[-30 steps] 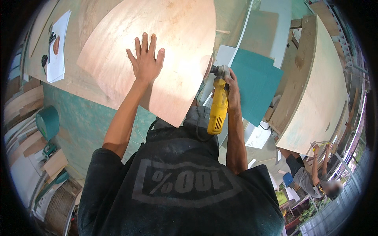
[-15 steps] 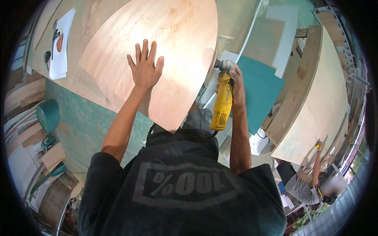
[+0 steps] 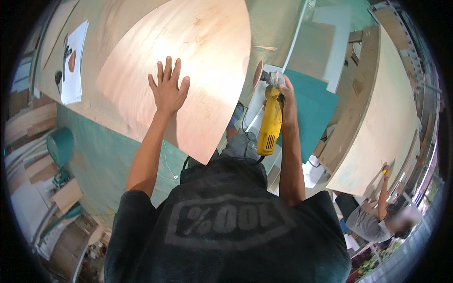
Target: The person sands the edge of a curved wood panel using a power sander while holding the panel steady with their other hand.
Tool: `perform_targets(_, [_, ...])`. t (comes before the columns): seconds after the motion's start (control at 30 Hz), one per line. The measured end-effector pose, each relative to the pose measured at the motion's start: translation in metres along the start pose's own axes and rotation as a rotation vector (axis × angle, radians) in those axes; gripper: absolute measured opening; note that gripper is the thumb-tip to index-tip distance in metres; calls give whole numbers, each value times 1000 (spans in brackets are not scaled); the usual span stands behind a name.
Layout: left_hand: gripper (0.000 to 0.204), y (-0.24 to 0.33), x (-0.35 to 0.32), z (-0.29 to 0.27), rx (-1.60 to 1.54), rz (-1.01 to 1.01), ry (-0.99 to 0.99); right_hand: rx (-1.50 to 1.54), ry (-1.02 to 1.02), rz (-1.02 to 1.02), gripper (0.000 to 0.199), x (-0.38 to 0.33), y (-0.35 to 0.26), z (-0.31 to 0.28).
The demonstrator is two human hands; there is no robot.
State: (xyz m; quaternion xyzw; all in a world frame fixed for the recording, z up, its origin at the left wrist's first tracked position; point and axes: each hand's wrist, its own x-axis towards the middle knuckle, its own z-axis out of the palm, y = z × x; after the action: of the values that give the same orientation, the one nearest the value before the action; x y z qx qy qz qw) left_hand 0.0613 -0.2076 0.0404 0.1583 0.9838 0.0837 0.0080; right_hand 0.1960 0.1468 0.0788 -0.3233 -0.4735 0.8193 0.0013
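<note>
My left hand [image 3: 170, 92] lies open with its fingers spread on a pale plywood panel [image 3: 212, 61]. The panel has a curved outline and comes to a point near my waist. Round the head and upper body of a yellow angle grinder [image 3: 269, 120] my right hand [image 3: 289, 99] is closed. A round reddish-brown disc [image 3: 257, 74] on the grinder's head stands just right of the panel's curved edge, with a small gap between them. The grinder hangs beside the panel, its rear end toward me and a dark cord leaving that end.
Green sheets [image 3: 309, 106] lie right of the grinder. Another large curved panel [image 3: 382, 127] rests on boards further right, where a co-worker [image 3: 370, 224] reaches over it with something yellow in hand. White papers [image 3: 74, 87] lie at the far left. A green bucket-like object [image 3: 60, 147] stands below them.
The grinder's disc has come away from the panel's right edge, and its face now shows. My left hand stays flat on the panel. The whole view has shifted slightly.
</note>
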Motion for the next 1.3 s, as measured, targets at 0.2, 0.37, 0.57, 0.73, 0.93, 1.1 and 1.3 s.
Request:
perform_targets(0.2, [73, -8, 3, -3, -50, 30, 10, 102, 126, -8, 68, -48, 25, -15])
perform_targets(0.37, [75, -25, 10, -12, -84, 63, -2, 235, 230, -29, 71, -85, 62, -24])
perform_targets(0.57, [61, -7, 34, 5, -195, 39, 108, 327, 292, -15, 72, -114, 79, 1])
perform_targets(0.73, [65, 50, 45, 17, -143, 58, 93, 276, 217, 19, 70, -125, 93, 39])
perform_targets(0.93, [67, 57, 46, 17, -142, 41, 50, 195, 172, -15, 78, -122, 109, 58])
perform_targets(1.1, [66, 57, 46, 18, -145, 54, 45, 194, 125, -28, 80, -111, 120, 60])
perform_targets(1.3, [66, 53, 47, 24, -161, 73, 78, 128, 130, -26, 72, -110, 120, 64])
